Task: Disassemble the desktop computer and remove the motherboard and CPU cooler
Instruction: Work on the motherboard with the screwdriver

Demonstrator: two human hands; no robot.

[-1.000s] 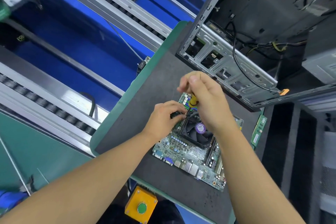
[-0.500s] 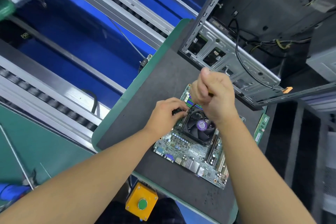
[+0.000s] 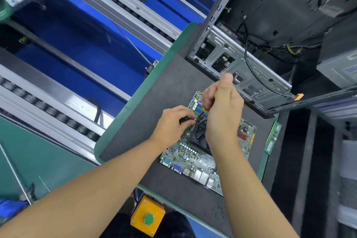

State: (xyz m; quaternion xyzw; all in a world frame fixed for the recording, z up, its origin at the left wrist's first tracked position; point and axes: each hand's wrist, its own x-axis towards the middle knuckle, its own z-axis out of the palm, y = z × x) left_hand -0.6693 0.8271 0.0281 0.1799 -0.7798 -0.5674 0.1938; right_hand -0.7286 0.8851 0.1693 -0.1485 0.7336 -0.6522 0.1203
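The motherboard (image 3: 195, 158) lies flat on the dark mat (image 3: 170, 91), out of the open computer case (image 3: 249, 67) that stands behind it. The black CPU cooler (image 3: 199, 137) with its fan sits on the board, mostly hidden under my right hand. My right hand (image 3: 222, 116) grips a yellow-handled screwdriver (image 3: 205, 109) whose shaft slants down to the cooler's near-left corner. My left hand (image 3: 173, 121) pinches that corner of the cooler beside the screwdriver tip.
A green memory stick (image 3: 272, 137) lies at the mat's right edge. A yellow box with a green button (image 3: 147, 217) hangs below the table front. Roller conveyor rails (image 3: 48, 110) and blue bays run along the left. Loose cables (image 3: 258, 81) hang in the case.
My right hand turned on the screwdriver handle and its thumb rose, now covering the fan's purple hub. My left hand stayed at the cooler's corner.
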